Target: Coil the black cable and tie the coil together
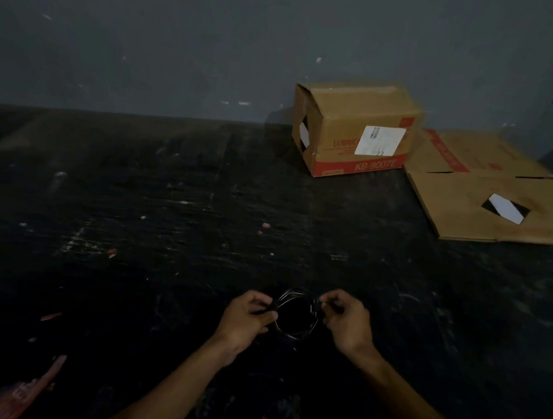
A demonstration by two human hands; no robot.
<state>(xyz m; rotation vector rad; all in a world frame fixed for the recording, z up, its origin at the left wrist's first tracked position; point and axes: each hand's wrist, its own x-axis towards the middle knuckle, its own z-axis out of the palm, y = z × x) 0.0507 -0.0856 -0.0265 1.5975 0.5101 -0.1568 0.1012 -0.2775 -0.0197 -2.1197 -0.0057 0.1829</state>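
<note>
The cable coil (pixel 295 315) sits low in the middle of the view, above the tabletop (pixel 164 217), between the two hands. The left hand (pixel 247 319) pinches its left side and the right hand (pixel 347 320) pinches its right side. Far behind them, right of centre, a cardboard box (pixel 353 132) stands on the tabletop against the wall (pixel 150 33). Just right of the box, a flattened cardboard sheet (pixel 510 201) lies on the tabletop, reaching the right edge.
</note>
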